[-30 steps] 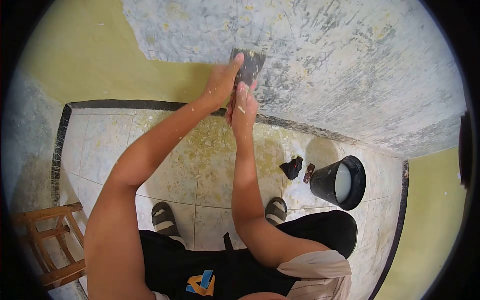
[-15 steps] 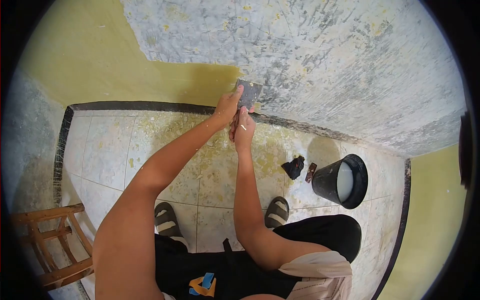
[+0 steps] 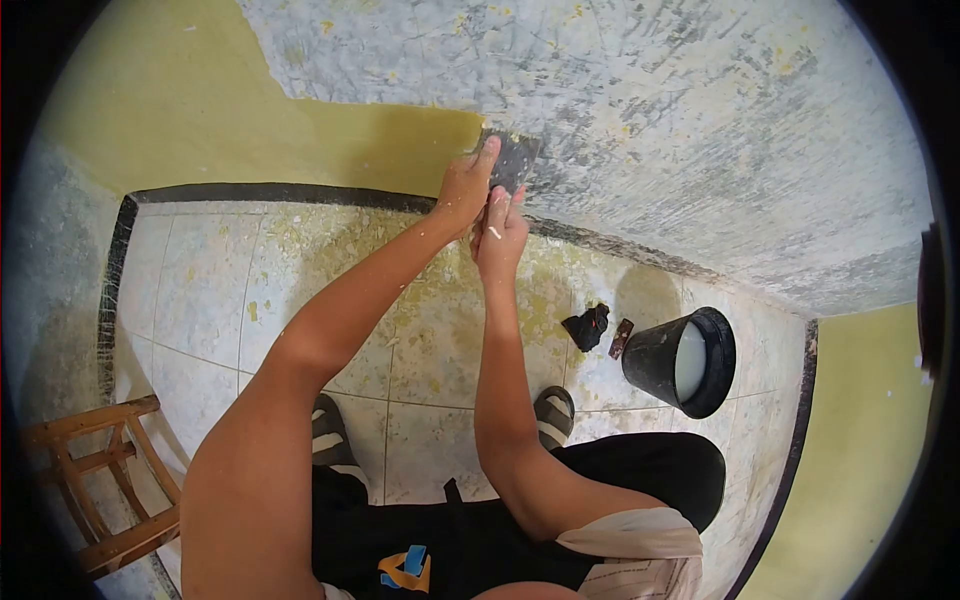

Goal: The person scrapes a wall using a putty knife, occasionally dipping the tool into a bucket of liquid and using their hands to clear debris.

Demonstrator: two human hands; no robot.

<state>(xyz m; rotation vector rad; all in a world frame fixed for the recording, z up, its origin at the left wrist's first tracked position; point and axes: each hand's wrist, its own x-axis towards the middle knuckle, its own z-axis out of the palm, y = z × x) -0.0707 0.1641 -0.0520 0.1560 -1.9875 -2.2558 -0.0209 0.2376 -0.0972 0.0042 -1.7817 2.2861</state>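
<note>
Both hands grip one flat, dark scraper (image 3: 514,160), flecked with paint chips, whose blade edge meets the wall low down. My left hand (image 3: 467,192) is closed around its left side, thumb along the blade. Below it, my right hand (image 3: 502,243) is closed at the handle end, which the fingers mostly hide. Yellow-green paint (image 3: 370,150) covers the wall left of the blade. Above and to the right, the wall (image 3: 640,130) shows a bare, mottled grey-white surface.
A black bucket (image 3: 650,362) of whitish liquid stands on the right. Beside it lie a crumpled black item (image 3: 588,327) and a small brown block (image 3: 621,338). Paint flakes litter the tiled floor (image 3: 420,345). At lower left is a wooden stool (image 3: 100,480). A dark baseboard (image 3: 290,192) edges the wall.
Both hands and the scraper have moved slightly up and to the right in view, still against the wall at the paint's edge. The camera view has shifted a little.
</note>
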